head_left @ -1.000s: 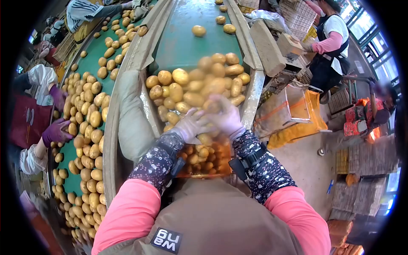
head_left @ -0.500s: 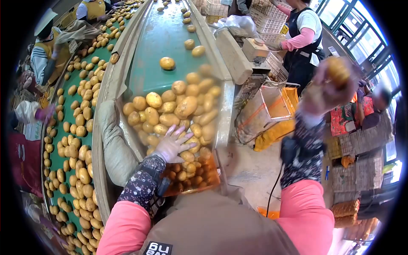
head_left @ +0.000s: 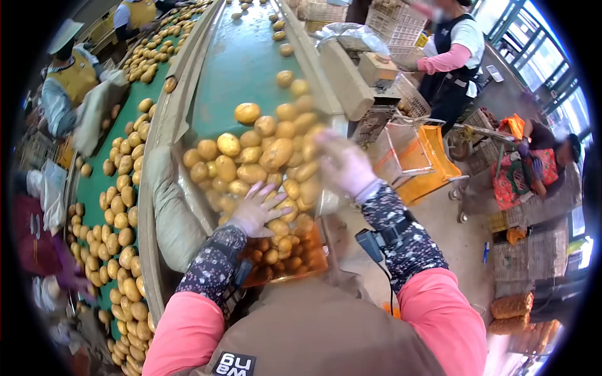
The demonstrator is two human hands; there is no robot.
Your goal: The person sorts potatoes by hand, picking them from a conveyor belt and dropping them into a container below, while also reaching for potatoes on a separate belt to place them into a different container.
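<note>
The left hand (head_left: 254, 210) lies flat, fingers spread, on the near edge of the potatoes (head_left: 251, 164) heaped at the end of the green belt (head_left: 238, 69), while the right hand (head_left: 343, 164), too blurred to tell its grip, hovers over the heap's right side.

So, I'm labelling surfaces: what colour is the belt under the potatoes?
Green, a dull teal; the belt shows bare in the head view, beyond the potatoes.

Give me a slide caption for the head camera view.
Gloved left hand rests on piled potatoes on a green conveyor; right hand hovers above them.
</note>
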